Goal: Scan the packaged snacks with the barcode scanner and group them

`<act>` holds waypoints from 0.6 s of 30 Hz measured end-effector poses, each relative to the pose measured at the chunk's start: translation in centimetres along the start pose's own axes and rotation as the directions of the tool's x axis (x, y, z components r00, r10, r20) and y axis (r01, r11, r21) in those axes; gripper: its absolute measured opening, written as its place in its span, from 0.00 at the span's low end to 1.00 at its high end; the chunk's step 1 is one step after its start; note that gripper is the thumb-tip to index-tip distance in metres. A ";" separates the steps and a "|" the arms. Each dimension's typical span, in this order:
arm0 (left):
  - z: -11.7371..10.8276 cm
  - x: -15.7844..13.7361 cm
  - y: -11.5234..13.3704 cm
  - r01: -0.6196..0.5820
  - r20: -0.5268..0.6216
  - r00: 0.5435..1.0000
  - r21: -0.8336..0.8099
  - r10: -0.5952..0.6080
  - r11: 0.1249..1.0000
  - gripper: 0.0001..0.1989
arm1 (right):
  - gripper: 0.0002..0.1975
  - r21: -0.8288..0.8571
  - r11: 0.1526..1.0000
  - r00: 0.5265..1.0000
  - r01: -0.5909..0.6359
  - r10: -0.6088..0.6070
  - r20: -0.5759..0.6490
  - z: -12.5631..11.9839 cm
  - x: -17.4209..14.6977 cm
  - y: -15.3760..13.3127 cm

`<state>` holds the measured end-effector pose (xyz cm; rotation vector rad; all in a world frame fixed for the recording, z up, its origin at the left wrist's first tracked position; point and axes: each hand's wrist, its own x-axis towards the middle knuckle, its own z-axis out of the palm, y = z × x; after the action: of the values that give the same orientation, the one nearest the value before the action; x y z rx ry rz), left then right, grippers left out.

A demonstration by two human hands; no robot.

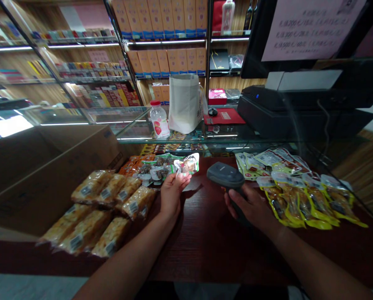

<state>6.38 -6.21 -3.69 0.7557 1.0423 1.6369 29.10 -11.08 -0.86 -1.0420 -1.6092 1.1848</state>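
Pinched in my left hand [173,192] is a small snack packet [189,163], held up above the dark wooden counter [199,250]. My right hand [250,204] grips a grey barcode scanner [226,175] by its handle, its head pointing left towards the packet. Just behind my left hand lie green-and-clear snack packets [158,168] and orange packets [130,166]. Left of my forearm are several clear-wrapped pastry packs [91,225] with barcode labels. To the right of the scanner lie yellow-edged vacuum packs [302,200], with pale flat packets [267,160] behind them.
A cardboard box [89,146] stands at the left. On the glass counter [133,133] are a red-capped bottle [159,121], a white paper bag [184,104] and a mouse [212,111]. A black register machine [267,116] and a monitor [257,41] stand at right. Stocked shelves line the back.
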 end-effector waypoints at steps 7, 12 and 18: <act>0.1 0.0 0.1 -0.008 0.022 1.000 -0.030 0.009 1.000 0.18 | 0.19 0.059 0.998 1.000 -0.027 0.026 0.016 -0.3 0.2 0.5; 0.2 -0.2 -0.4 -0.003 0.044 0.999 -0.010 0.003 1.000 0.20 | 0.20 0.196 0.980 0.997 -0.014 -0.001 0.076 -0.2 0.6 0.8; 2.6 0.5 -1.7 0.184 0.148 0.970 0.084 -0.195 0.979 0.15 | 0.20 0.312 0.950 0.987 0.012 -0.061 0.148 0.2 0.6 0.5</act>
<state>9.17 -4.83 -4.15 0.7912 1.0312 1.3625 28.77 -10.42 -1.30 -0.7290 -1.4894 1.4685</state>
